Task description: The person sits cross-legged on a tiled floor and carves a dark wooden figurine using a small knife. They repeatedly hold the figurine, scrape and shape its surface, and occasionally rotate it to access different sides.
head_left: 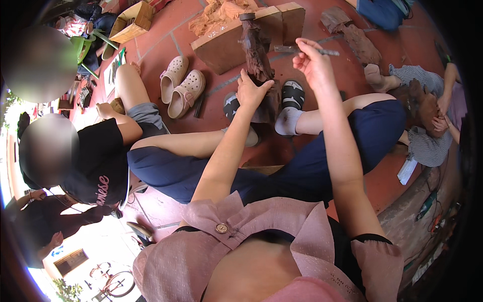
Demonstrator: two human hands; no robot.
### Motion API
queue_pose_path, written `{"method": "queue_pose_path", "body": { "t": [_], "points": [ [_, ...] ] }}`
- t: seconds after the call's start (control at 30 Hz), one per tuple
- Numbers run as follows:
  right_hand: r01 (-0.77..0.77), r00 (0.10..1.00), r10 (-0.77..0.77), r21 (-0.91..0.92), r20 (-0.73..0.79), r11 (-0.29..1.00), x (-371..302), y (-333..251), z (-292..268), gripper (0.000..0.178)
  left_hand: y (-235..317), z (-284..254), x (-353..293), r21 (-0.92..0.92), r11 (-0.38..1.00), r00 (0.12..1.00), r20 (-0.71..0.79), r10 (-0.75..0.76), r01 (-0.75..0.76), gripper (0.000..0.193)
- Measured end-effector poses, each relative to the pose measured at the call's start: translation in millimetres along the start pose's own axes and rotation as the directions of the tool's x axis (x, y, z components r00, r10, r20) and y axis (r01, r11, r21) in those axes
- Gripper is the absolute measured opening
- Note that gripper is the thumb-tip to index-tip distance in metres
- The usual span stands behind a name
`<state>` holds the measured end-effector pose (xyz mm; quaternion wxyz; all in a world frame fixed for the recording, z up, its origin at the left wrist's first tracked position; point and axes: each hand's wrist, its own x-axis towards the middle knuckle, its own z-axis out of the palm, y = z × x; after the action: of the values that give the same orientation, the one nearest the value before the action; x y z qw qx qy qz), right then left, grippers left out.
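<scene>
A: Where's the carving?
B: Dark wood carving [257,55] stands upright between the person's feet on the red tile floor [166,35]; left hand [251,90] grips its lower part, fingers wrapped around it
A: Right hand?
B: Right hand [313,63] is raised just right of the carving, apart from it, pinched shut on a thin metal tool [307,50]
A: Packages, labels?
B: Open cardboard box [132,21] far upper left, white paper sheet [406,171] at right, wood block [241,38] behind the carving

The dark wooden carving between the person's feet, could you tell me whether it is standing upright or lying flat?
Upright. The dark wooden carving stands on end between the feet, the left hand steadying it on its lower part.
</scene>
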<state>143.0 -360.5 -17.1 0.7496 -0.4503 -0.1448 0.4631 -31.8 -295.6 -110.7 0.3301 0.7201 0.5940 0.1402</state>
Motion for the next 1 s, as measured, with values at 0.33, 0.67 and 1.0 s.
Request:
{"method": "queue_pose_path", "body": {
  "t": [0.33, 0.67, 1.0],
  "points": [
    [-0.125, 0.914, 0.110, -0.013, -0.391, 0.992, 26.5, 109.9, -45.8, 0.035, 10.1, 9.5, 35.0, -0.147, 0.989, 0.999, -0.038, -0.036, 0.030, 0.098],
    [-0.046, 0.961, -0.006, -0.181, -0.277, 0.982, 41.6, 155.7, -41.6, 0.032, -17.4, -13.2, 52.5, -0.442, 0.896, 0.985, 0.170, 0.035, 0.045, 0.074],
    [0.099, 0.993, -0.113, -0.617, 0.016, 0.780, 48.5, 184.5, -31.4, 0.046, -29.1, -14.0, 58.5, -0.578, 0.814, 0.966, 0.240, 0.093, 0.065, 0.070]
  ]
}}
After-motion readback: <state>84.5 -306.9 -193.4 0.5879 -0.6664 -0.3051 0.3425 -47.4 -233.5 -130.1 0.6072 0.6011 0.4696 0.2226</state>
